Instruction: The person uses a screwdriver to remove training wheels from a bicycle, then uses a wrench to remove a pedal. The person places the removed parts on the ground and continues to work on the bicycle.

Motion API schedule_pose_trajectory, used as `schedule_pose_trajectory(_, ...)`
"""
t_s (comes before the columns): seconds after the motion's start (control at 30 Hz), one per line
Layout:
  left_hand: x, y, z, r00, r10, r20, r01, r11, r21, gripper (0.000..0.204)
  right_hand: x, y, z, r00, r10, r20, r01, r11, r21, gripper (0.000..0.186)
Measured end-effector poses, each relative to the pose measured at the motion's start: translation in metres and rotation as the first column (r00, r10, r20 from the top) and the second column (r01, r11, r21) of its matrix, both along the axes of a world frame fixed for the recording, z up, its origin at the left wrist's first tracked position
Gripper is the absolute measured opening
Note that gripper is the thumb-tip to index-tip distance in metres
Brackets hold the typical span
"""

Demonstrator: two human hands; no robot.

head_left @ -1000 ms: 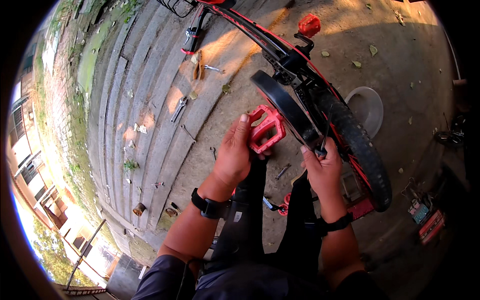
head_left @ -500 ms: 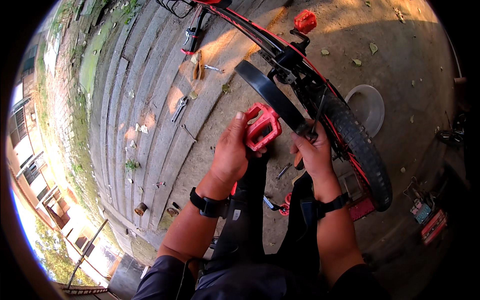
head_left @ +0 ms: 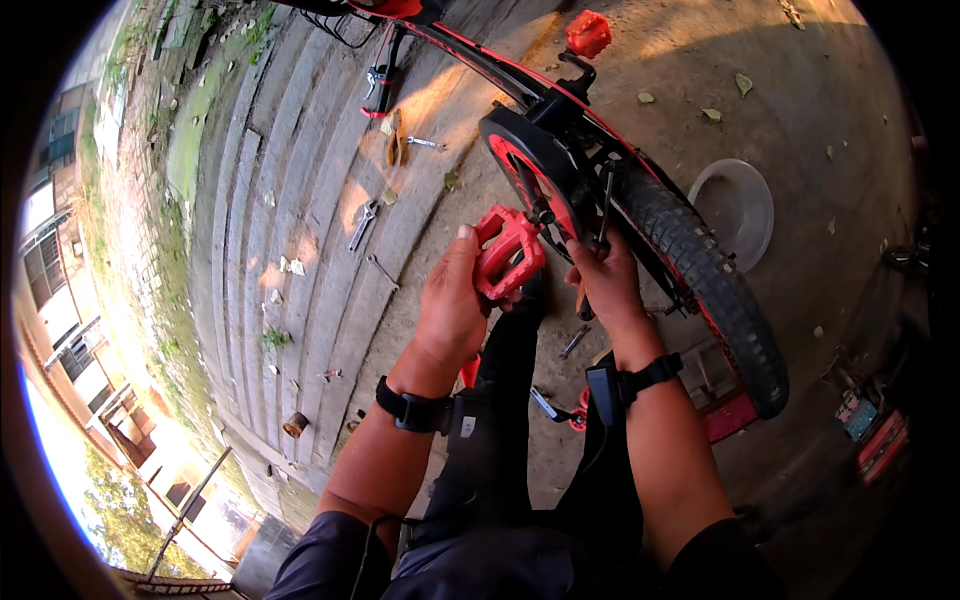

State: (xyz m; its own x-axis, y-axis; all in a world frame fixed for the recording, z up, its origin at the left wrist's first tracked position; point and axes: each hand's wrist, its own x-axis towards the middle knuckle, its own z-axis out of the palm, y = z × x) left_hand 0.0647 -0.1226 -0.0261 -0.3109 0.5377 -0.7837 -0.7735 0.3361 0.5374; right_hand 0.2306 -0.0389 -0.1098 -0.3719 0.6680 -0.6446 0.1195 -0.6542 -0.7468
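Observation:
My left hand (head_left: 452, 295) is closed around a red bicycle pedal (head_left: 508, 252), thumb on its upper left edge. The pedal stands just left of the bicycle's crank area, apart from it. My right hand (head_left: 610, 283) is closed on a slim tool with an orange handle (head_left: 583, 303); its dark shaft (head_left: 606, 205) points up past the fingers, and it looks like a screwdriver. The right fingers are at the lower edge of the round black chain guard (head_left: 522, 131), which shows a red inner face. A crank end (head_left: 543, 216) sits near the pedal. My fingers hide part of the tool.
The bicycle's rear tyre (head_left: 690, 245) lies to the right, with another red pedal (head_left: 588, 35) beyond. A clear plastic tub (head_left: 735, 215) is beside the tyre. On the steps left are pliers (head_left: 396, 140), an adjustable wrench (head_left: 363, 225) and a spanner (head_left: 381, 271).
The chain guard has turned from edge-on to showing its red inner face. Both hands have shifted slightly left, still holding the pedal and the tool.

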Motion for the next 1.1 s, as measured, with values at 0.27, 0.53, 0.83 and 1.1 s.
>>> schedule_pose_trajectory(0.27,0.004,0.001,-0.003,0.998,0.027,-0.049,-0.03,0.999,-0.045,0.049,0.051,-0.042,-0.004,0.825,0.177,0.537,-0.39,0.866,0.314,0.051)
schedule_pose_trajectory(0.53,0.004,-0.002,-0.004,0.997,0.009,-0.074,-0.014,0.998,-0.068,0.055,0.238,-0.14,-0.011,0.901,0.258,0.348,-0.128,0.926,-0.356,0.041)
schedule_pose_trajectory(0.83,0.038,-0.058,-0.037,0.969,-0.105,-0.223,0.008,0.917,-0.4,0.063,0.421,-0.101,-0.037,0.861,-0.126,0.493,0.368,0.824,-0.432,0.02)
schedule_pose_trajectory(1.1,0.13,-0.121,-0.062,0.939,-0.31,-0.148,0.175,0.802,-0.571,0.063,0.505,-0.011,-0.119,0.835,-0.155,0.528,0.31,0.925,-0.219,0.024)
